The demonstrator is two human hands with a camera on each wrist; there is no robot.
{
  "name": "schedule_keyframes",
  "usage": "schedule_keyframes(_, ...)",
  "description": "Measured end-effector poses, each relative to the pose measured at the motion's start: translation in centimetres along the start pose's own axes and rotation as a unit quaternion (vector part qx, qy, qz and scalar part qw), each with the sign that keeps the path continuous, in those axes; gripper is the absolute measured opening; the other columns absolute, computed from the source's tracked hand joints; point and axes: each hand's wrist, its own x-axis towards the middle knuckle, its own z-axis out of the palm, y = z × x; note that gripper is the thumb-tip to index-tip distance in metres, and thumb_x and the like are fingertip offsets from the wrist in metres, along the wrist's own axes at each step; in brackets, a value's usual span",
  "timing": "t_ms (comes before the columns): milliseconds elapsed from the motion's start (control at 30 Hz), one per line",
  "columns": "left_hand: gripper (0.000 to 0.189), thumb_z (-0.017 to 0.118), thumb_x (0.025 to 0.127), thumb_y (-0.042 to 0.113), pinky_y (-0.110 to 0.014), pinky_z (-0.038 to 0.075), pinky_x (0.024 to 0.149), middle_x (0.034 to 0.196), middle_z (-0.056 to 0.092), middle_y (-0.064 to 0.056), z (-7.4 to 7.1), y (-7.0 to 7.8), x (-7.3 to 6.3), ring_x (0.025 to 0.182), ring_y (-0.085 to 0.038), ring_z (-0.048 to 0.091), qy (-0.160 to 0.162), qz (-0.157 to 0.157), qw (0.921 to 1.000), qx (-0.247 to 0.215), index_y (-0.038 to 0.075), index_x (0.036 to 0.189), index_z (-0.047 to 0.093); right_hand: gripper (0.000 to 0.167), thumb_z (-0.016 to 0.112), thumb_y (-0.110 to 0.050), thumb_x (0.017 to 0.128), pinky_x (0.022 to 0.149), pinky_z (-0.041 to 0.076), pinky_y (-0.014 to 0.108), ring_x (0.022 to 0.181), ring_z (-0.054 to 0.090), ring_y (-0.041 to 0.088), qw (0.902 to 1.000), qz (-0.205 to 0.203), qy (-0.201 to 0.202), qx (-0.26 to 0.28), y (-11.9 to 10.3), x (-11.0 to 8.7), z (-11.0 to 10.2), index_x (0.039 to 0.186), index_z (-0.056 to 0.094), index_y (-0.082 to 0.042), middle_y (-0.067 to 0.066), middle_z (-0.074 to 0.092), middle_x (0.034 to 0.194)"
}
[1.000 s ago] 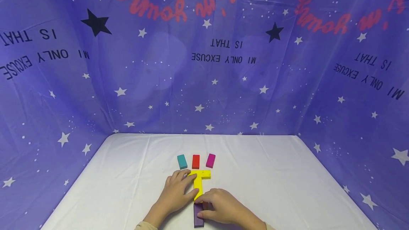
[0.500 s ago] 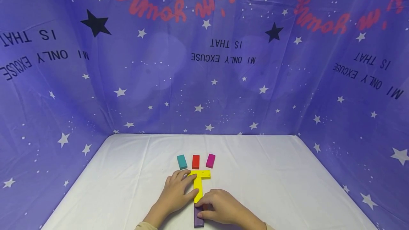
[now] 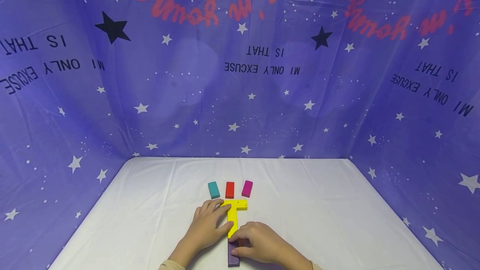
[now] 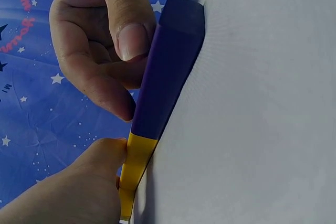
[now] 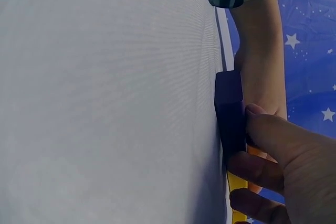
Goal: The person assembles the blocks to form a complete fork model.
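Two yellow blocks (image 3: 233,216) lie in a T shape in the head view, with a purple block (image 3: 233,259) end to end with the stem. Fingertips of my left hand (image 3: 204,226) rest on the T's crossbar, and its thumb touches the stem's side. My right hand (image 3: 264,241) holds the purple block near its joint with the yellow; its thumb lies on the top in the right wrist view. A reddish patch (image 3: 241,242) shows beneath the right hand, mostly hidden. The left wrist view shows the purple block (image 4: 170,66) meeting the yellow one (image 4: 137,158).
Beyond the crossbar, a teal block (image 3: 213,190), a red block (image 3: 230,190) and a magenta block (image 3: 247,188) lie in a spaced row. A white cloth (image 3: 318,203) covers the table. A purple star-print curtain (image 3: 240,107) encloses its back and sides.
My right index finger has shifted very slightly toward me at the joint between yellow and purple. The left hand and the blocks look the same.
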Motion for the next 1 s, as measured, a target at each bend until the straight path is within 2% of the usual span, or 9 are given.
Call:
schedule_keyframes(167, 0.051, 0.063, 0.09, 0.053, -0.048, 0.039, 0.097, 0.14, 0.054, -0.002, 0.0, 0.0, 0.0, 0.131, -0.026, 0.045, -0.001, 0.0, 1.0, -0.004, 0.026, 0.133, 0.062, 0.032, 0.062, -0.055, 0.091, 0.089, 0.053, 0.025, 0.088, 0.056, -0.009, 1.0, -0.001, 0.001, 0.002, 0.2, -0.1, 0.1, 0.115, 0.072, -0.035, -0.028, 0.068, 0.099)
schedule_keyframes(300, 0.051, 0.063, 0.09, 0.054, -0.048, 0.039, 0.097, 0.14, 0.054, -0.002, -0.1, 0.1, 0.0, 0.131, -0.026, 0.045, -0.004, -0.003, 1.0, -0.006, 0.026, 0.134, 0.062, 0.034, 0.06, -0.055, 0.093, 0.087, 0.052, 0.024, 0.089, 0.056, -0.008, 0.9996, -0.016, 0.022, 0.0, 0.5, -0.2, 0.2, 0.116, 0.072, -0.033, -0.026, 0.068, 0.101)
schedule_keyframes(467, 0.052, 0.063, 0.09, 0.054, -0.048, 0.039, 0.097, 0.141, 0.055, -0.003, -0.2, 0.1, -0.1, 0.131, -0.027, 0.045, -0.002, -0.003, 1.0, -0.009, 0.026, 0.134, 0.062, 0.032, 0.06, -0.055, 0.093, 0.075, 0.047, 0.016, 0.076, 0.053, -0.007, 0.9987, -0.009, 0.047, 0.021, 1.2, -0.2, 0.1, 0.111, 0.072, -0.031, -0.026, 0.063, 0.087)
schedule_keyframes(600, 0.052, 0.063, 0.09, 0.054, -0.047, 0.04, 0.097, 0.141, 0.055, -0.003, -0.2, 0.1, 0.0, 0.131, -0.027, 0.046, 0.002, -0.001, 1.0, -0.006, 0.025, 0.133, 0.063, 0.029, 0.064, -0.051, 0.092, 0.07, 0.045, 0.015, 0.072, 0.052, -0.005, 0.9963, 0.018, 0.065, 0.054, 1.9, -0.3, -0.1, 0.108, 0.072, -0.028, -0.025, 0.059, 0.08)
schedule_keyframes(800, 0.052, 0.063, 0.09, 0.053, -0.047, 0.04, 0.097, 0.14, 0.056, -0.003, -0.2, 0.2, -0.1, 0.131, -0.027, 0.045, 0.001, -0.001, 1.0, -0.01, 0.025, 0.134, 0.063, 0.031, 0.067, -0.047, 0.092, 0.069, 0.046, 0.017, 0.072, 0.051, -0.004, 0.9909, 0.066, 0.101, 0.06, 2.8, -0.2, -0.5, 0.111, 0.072, -0.024, -0.023, 0.059, 0.082)
schedule_keyframes(1000, 0.052, 0.062, 0.091, 0.054, -0.051, 0.041, 0.1, 0.141, 0.055, -0.003, -0.1, 0.1, 0.1, 0.132, -0.027, 0.044, -0.01, -0.007, 0.9998, -0.014, 0.025, 0.134, 0.062, 0.032, 0.069, -0.045, 0.091, 0.063, 0.045, 0.018, 0.069, 0.051, -0.002, 0.9807, 0.117, 0.134, 0.081, 4.1, -0.2, -0.7, 0.113, 0.072, -0.021, -0.021, 0.059, 0.083)
